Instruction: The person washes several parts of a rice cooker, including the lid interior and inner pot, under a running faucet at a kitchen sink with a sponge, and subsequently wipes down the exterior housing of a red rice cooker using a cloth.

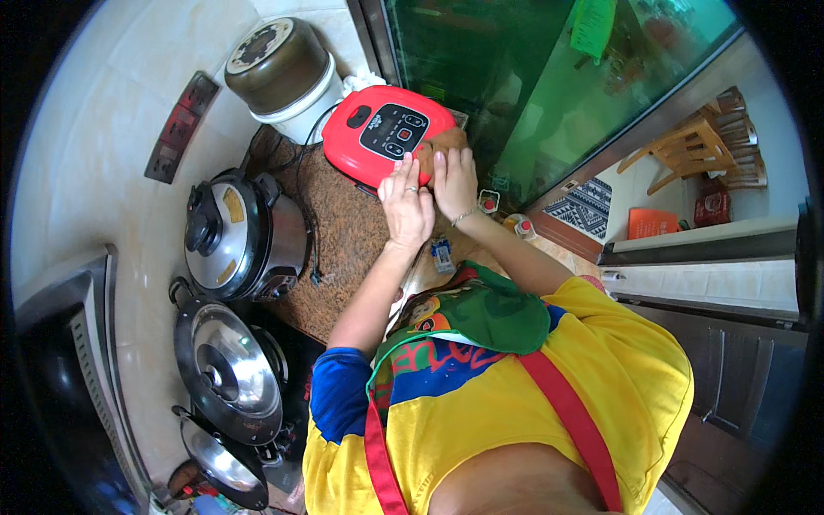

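Note:
A red electric cooker (344, 145) with a black control panel stands on the brown speckled stone counter (347, 238). A brown cloth (450, 140) lies bunched over the right front part of its lid. My right hand (456, 183) is on the cloth, fingers bent over it, with a bracelet at the wrist. Beside it, my left hand (409, 209), with a ring on one finger, rests its fingertips on the lid near the cloth's left edge. Whether the left fingers touch the cloth is hard to see. Behind the left hand, a black power cord (300, 212) runs along the counter.
An electric pressure cooker (283, 232), a lidded wok (183, 360) and a smaller pan (222, 457) line the left. A metal pot (280, 71) sits upside down on a white container (299, 122). Glass (489, 58) borders the counter; red-capped bottles (523, 226) stand right.

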Tool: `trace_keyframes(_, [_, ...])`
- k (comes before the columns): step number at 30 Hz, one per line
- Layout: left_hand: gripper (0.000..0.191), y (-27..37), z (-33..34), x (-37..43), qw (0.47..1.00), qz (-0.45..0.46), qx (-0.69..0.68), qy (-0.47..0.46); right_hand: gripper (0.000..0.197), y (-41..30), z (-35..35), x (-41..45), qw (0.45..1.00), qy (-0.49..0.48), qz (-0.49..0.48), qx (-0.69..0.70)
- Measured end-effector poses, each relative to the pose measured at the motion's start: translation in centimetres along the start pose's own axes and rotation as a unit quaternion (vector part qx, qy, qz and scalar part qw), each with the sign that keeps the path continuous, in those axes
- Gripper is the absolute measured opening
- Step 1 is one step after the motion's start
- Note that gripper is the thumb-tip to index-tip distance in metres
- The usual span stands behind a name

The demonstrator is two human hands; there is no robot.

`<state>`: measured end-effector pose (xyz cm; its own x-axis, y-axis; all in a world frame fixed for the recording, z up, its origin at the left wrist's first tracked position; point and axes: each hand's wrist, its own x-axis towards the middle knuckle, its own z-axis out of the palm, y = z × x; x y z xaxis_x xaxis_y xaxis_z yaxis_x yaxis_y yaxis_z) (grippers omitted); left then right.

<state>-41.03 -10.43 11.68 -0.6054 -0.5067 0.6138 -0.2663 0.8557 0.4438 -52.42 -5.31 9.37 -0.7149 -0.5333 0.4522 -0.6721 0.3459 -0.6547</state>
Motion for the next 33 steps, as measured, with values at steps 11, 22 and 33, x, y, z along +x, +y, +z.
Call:
trace_keyframes(11, [0.034, -0.7, -2.7, 0.9, 0.994, -0.002, -0.105, -0.041, 0.015, -3.5, -2.6, -8.9, 0.959, -0.176, -0.108, 0.196])
trace_keyframes(22, [0.048, -2.2, -9.9, -3.1, 0.571, -0.444, -0.679, -0.125, 0.027, -6.5, -6.9, 0.5, 0.647, -0.480, 0.163, 0.570])
trace_keyframes(33, [0.046, -5.7, -4.5, 2.3, 0.982, -0.153, -0.087, -0.070, 0.049, -3.1, -0.4, 7.6, 0.913, -0.254, -0.318, 0.019])
